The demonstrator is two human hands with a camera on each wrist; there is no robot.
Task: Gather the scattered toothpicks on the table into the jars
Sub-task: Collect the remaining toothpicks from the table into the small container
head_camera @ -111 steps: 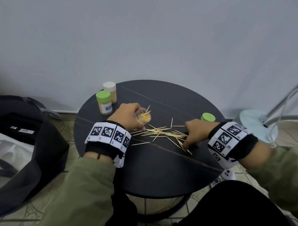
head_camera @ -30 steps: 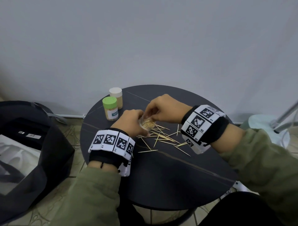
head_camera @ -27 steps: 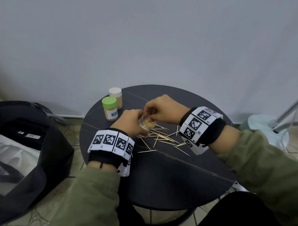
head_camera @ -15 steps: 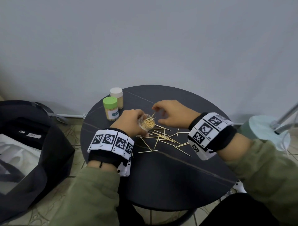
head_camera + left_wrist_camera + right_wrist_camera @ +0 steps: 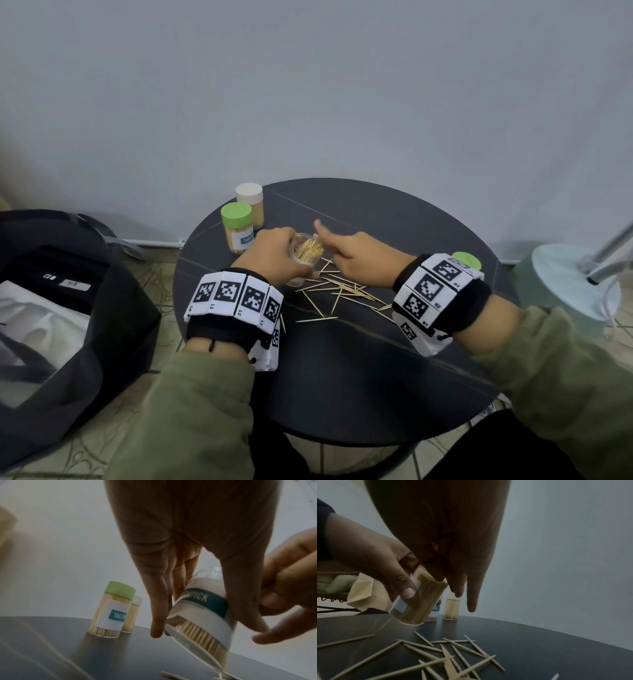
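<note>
Two hands are at work over the round dark table (image 5: 359,370), largest item in view; a black bag (image 5: 68,308) is seen on the floor off its left edge. The left hand (image 5: 274,253) is wrapped around the open jar (image 5: 306,251), tilted with its mouth toward the right hand (image 5: 359,258), base low near the tabletop just left of centre. The jar is already densely packed. The right hand is at the jar mouth with index finger extended and the other fingers partly folded; whether any sticks are pinched cannot be told from the wrist views. Two capped jars, green-lid jar (image 5: 238,228) and white-lid jar (image 5: 251,205), are stood at the far-left edge, touching or nearly so. A loose green lid (image 5: 466,260) is partly hidden behind the right wristband near the right edge. Scattered toothpicks (image 5: 342,291) remain in a crossed pile at centre, a few outliers toward the near side. Judgement: insertion step, task partly done. Tilt should be kept steady, sticks aligned parallel before being fed in, small bundles taken, since a full jar resists and tips may snag or spill out.
</note>
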